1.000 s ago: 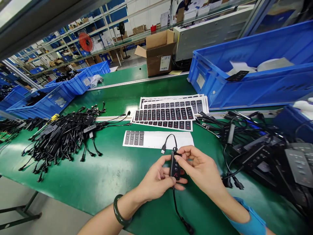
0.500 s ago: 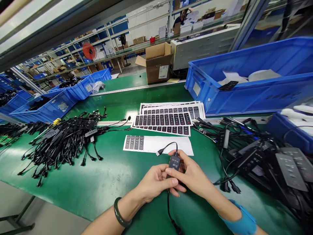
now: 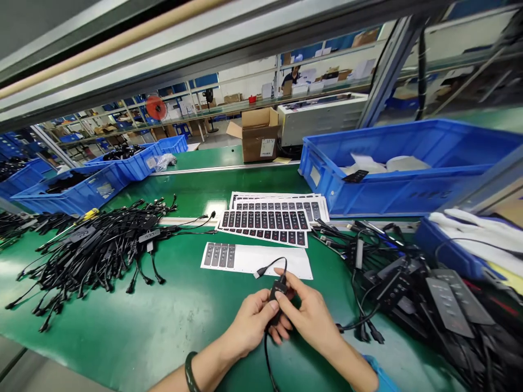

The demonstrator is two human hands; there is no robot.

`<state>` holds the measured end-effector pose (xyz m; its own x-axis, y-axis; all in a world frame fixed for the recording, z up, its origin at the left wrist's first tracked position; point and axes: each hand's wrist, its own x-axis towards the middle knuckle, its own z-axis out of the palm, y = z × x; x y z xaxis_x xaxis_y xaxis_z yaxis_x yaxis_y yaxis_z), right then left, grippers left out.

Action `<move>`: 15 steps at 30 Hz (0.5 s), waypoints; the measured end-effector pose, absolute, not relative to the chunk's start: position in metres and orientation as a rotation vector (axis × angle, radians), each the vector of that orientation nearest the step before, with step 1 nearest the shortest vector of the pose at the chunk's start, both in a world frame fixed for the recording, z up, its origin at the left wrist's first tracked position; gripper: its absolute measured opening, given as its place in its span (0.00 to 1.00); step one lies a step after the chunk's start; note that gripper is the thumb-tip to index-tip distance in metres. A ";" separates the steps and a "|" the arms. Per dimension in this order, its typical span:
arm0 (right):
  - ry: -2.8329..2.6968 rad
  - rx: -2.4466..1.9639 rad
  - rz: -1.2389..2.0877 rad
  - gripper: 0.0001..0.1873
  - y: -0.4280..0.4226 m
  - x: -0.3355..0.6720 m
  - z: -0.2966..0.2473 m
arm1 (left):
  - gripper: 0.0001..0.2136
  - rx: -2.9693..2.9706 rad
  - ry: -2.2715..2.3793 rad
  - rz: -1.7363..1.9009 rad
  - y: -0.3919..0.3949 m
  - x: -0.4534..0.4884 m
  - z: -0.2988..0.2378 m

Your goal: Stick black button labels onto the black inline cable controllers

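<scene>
Between both hands I hold a small black cable controller (image 3: 278, 288), with a USB plug (image 3: 259, 273) curling out of its far end and a cord running down toward me. My left hand (image 3: 254, 321) grips its lower left side, thumb on top. My right hand (image 3: 307, 310) wraps its right side, with the thumb pressed on its face. Just beyond the hands lies a white label sheet (image 3: 269, 261), with several grey labels at its left end. Farther back, more sheets of black labels (image 3: 265, 220) overlap in a stack.
A heap of black cabled controllers (image 3: 102, 245) covers the left of the green bench. More cables and grey-faced controllers (image 3: 449, 305) pile up at right. A large blue bin (image 3: 368, 196) stands behind them, near an open cardboard box (image 3: 259, 141). Across the room a person (image 3: 291, 76) sits.
The view has tilted up and shifted slightly. My right thumb has moved up the controller's face, covering more of it, and my left thumb rests along its side.
</scene>
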<state>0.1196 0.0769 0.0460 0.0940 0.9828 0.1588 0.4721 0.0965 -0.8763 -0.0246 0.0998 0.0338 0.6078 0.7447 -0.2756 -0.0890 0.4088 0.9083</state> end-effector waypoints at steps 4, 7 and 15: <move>-1.478 -1.457 0.749 0.28 0.083 0.123 0.051 | 0.24 1.219 0.745 0.602 0.103 -0.028 0.040; -1.358 -1.473 0.609 0.28 0.093 0.151 0.068 | 0.20 1.631 0.834 0.595 0.110 -0.038 0.052; -1.234 -1.924 -0.001 0.18 0.096 0.282 0.112 | 0.32 2.323 1.139 0.368 0.121 -0.050 0.052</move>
